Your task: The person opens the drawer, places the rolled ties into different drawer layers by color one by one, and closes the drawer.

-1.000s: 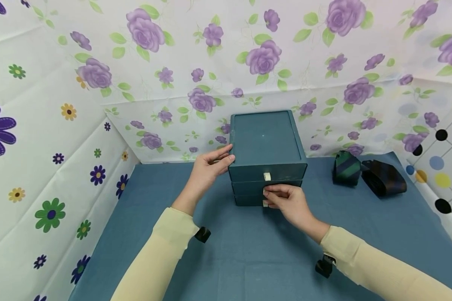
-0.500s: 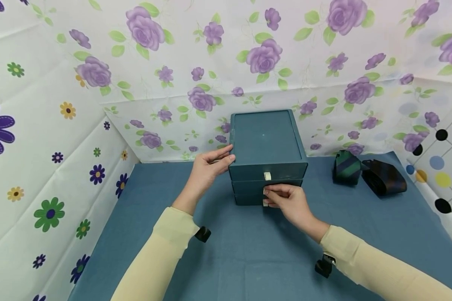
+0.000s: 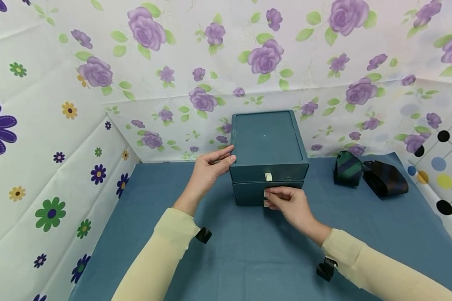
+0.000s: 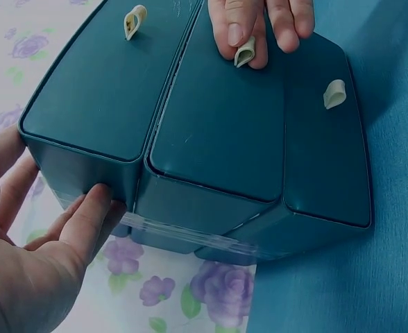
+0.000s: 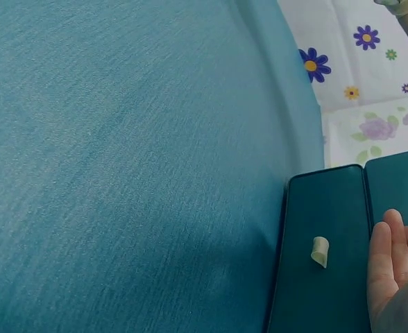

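Since the earlier frames, the middle drawer [image 4: 218, 132] of the dark teal, box-shaped plastic cabinet [image 3: 265, 138] has slid slightly forward, and in the head view its front now covers most of the bottom drawer [image 4: 322, 152]. Both hands have kept nearly the same places. The right hand [image 3: 289, 205] pinches the small cream fabric loop [image 4: 244, 53] on the middle drawer's front between thumb and fingers. The left hand [image 3: 211, 168] has its fingers extended, touching the cabinet's left side and upper edge without curling round it. The top drawer [image 4: 100, 83] sits above the middle one, its own cream loop [image 3: 268, 177] standing free.

The cabinet stands upright on the blue cloth-covered worktop [image 3: 245, 259], near the white backdrop with purple roses [image 3: 211, 58]. To its right lie a rolled green-and-navy striped fabric band [image 3: 348, 169] and, just beside it, a rolled dark brown-and-navy one [image 3: 386, 179]. Pale yellow sleeves [image 3: 175, 234] cover the arms, and a small black device [image 3: 204, 235] shows at the left wrist.
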Demonstrator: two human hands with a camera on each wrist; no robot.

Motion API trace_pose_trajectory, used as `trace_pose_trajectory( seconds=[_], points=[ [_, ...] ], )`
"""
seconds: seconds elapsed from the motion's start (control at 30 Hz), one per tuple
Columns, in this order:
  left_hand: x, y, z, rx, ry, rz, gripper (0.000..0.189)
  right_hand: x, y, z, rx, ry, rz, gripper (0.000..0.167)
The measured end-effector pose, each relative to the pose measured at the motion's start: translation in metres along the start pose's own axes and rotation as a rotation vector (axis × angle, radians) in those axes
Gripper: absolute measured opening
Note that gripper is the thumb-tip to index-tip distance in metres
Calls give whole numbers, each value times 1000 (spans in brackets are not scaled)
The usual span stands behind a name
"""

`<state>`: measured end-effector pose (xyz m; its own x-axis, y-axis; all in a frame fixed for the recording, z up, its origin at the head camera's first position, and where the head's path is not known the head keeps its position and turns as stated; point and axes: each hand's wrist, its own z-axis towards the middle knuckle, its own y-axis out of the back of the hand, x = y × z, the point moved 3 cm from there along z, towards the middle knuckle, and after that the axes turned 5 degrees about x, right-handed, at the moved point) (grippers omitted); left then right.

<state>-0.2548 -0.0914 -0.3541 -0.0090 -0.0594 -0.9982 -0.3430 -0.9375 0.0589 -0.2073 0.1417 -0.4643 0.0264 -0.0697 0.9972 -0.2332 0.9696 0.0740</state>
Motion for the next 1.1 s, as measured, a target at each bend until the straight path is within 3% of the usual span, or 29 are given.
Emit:
trace_pose_trajectory(
  seconds=[0.23,0.47,0.7,0.9,1.1],
  points=[
    [0,0,1,1,11,-5,45,19,-2,-8,8,-3,-17,28],
    [1,1,0,2,7,-8,45,23,-3,-12,8,-7,-48,27],
    [1,1,1,3,9,-5,45,11,0,-9,7,10,-56,26],
    [2,1,1,4,17,-7,45,-6,5,-6,24,42,-120,28],
    [2,1,1,8,15,-15,45,-9,6,-8,33,72,-169,28]
  ],
)
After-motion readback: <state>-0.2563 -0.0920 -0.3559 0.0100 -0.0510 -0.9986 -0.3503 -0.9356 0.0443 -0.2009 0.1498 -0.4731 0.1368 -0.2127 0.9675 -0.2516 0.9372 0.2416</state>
